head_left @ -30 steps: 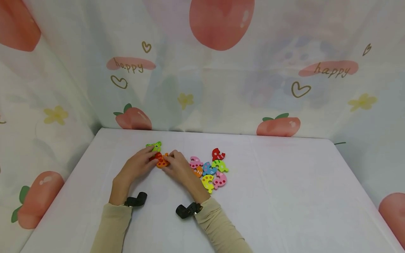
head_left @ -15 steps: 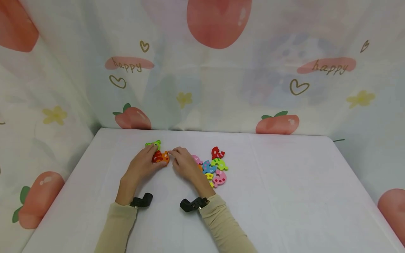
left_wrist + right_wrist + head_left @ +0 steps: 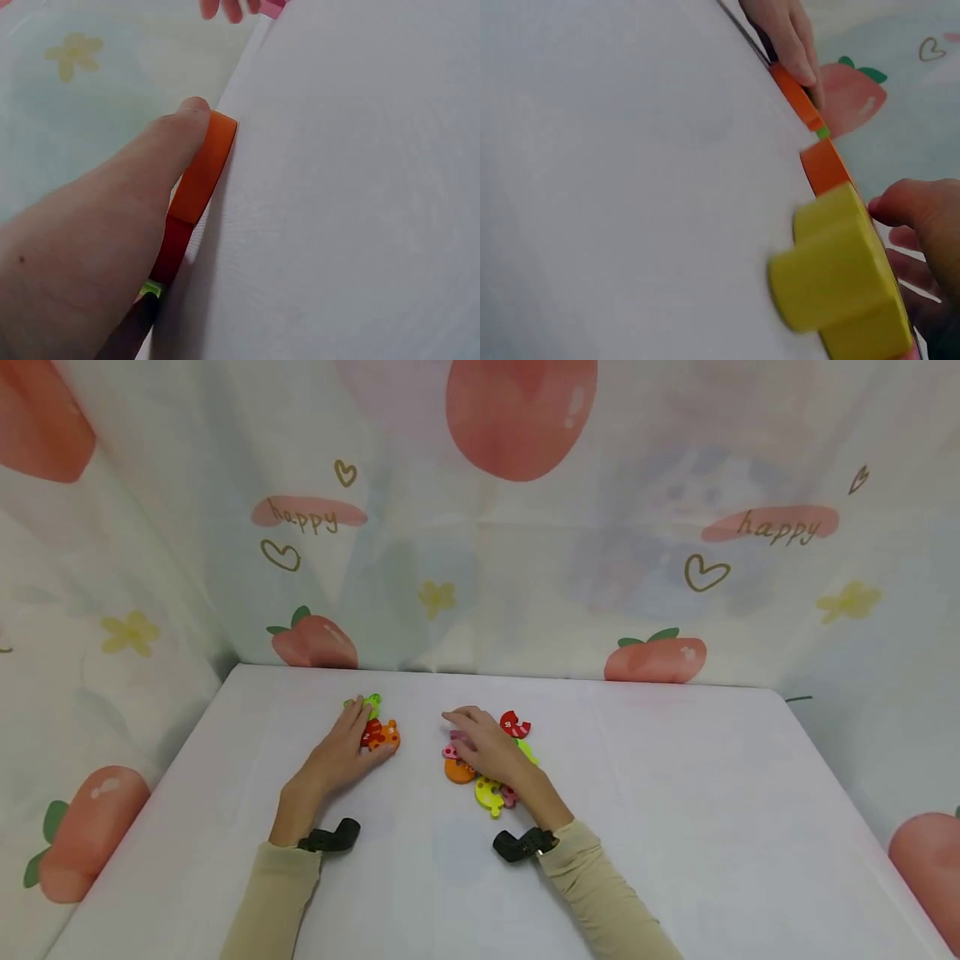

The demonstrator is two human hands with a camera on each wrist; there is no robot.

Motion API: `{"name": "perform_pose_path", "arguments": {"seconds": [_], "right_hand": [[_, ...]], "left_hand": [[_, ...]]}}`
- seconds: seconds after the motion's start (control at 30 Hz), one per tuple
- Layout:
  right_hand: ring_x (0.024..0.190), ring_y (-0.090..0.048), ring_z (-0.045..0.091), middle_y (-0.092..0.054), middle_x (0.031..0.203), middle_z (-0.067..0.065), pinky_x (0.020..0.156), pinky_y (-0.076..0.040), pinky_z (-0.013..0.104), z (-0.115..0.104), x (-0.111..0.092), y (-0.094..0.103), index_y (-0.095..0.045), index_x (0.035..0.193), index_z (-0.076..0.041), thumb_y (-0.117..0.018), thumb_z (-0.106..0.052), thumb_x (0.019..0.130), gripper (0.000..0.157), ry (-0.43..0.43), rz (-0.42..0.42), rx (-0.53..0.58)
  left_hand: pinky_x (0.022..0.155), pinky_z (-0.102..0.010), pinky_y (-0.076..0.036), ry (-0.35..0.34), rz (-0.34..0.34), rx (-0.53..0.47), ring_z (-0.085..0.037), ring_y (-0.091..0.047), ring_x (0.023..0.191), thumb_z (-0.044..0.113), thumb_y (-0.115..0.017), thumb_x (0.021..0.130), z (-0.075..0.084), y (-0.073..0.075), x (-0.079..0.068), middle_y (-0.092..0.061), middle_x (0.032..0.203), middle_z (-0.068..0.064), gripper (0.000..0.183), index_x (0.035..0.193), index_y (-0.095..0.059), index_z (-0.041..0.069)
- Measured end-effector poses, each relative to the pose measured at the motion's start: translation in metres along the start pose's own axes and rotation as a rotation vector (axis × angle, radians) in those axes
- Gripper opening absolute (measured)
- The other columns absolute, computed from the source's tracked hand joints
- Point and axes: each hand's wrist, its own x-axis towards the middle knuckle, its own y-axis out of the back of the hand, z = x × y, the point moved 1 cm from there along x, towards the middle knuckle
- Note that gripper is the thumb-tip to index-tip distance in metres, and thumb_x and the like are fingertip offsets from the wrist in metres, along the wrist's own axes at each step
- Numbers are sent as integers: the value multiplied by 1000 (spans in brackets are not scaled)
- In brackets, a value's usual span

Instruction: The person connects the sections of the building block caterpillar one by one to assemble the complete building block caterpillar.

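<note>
My left hand (image 3: 333,764) rests with extended fingers on a small row of flat, animal-like puzzle pieces: a green piece (image 3: 375,702), a red piece (image 3: 370,732) and an orange piece (image 3: 388,736). In the left wrist view, its thumb lies against the edge of the orange piece (image 3: 202,172). Over the loose pieces is my right hand (image 3: 495,753), its fingers loosely bent. Beneath or beside it lie a pink piece (image 3: 450,751), an orange piece (image 3: 459,772) and a yellow piece (image 3: 489,795). Whether its fingertips touch any piece cannot be made out. The blue piece is hidden.
Behind the right hand lies a red piece (image 3: 513,724), with a light green piece (image 3: 528,750) partly covered nearby. Another pink piece (image 3: 509,797) shows beside the yellow one. A white cloth covers the table (image 3: 675,827); a printed curtain (image 3: 525,577) hangs behind.
My right hand has left the orange piece at the left and moved right, over the loose pieces. The left hand stays on its row, its fingers flatter over the green and red pieces.
</note>
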Motion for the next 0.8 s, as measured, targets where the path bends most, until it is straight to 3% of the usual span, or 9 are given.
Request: {"name": "perform_pose_path", "arguments": {"seconds": [0.17, 0.37, 0.63, 0.8], "right_hand": [[138, -43, 26, -46, 148, 10, 115, -37, 43, 7, -4, 13, -35, 150, -12, -58, -24, 97, 58, -28, -132, 70], [133, -46, 29, -52, 142, 12, 112, -39, 46, 8, -6, 21, -52, 137, -6, -62, -24, 95, 47, -7, -230, 100], [135, -47, 28, -52, 143, 10, 112, -40, 45, 3, -8, 17, -57, 135, -10, -60, -24, 96, 42, -82, -191, 77], [129, -51, 27, -56, 138, 9, 108, -45, 43, -2, -6, 12, -60, 132, -11, -64, -31, 94, 43, -116, -110, 5]], "left_hand": [[121, -56, -17, -34, 18, -44, -32, -3, 153, 62, -53, 90, -9, -5, 2, -5, 166, -9, 92, 156, -16, 9], [121, -56, -14, -62, 37, -42, -33, -2, 153, 58, -53, 92, -10, -8, 1, -5, 165, -11, 88, 156, -16, 9], [121, -57, -14, -70, 37, -45, -34, -4, 153, 57, -54, 92, -8, -8, -1, -7, 165, -12, 88, 155, -18, 8], [121, -58, -14, -69, 46, -34, -34, -5, 153, 57, -53, 92, -9, -9, 0, -7, 165, -12, 88, 156, -18, 9]]}}
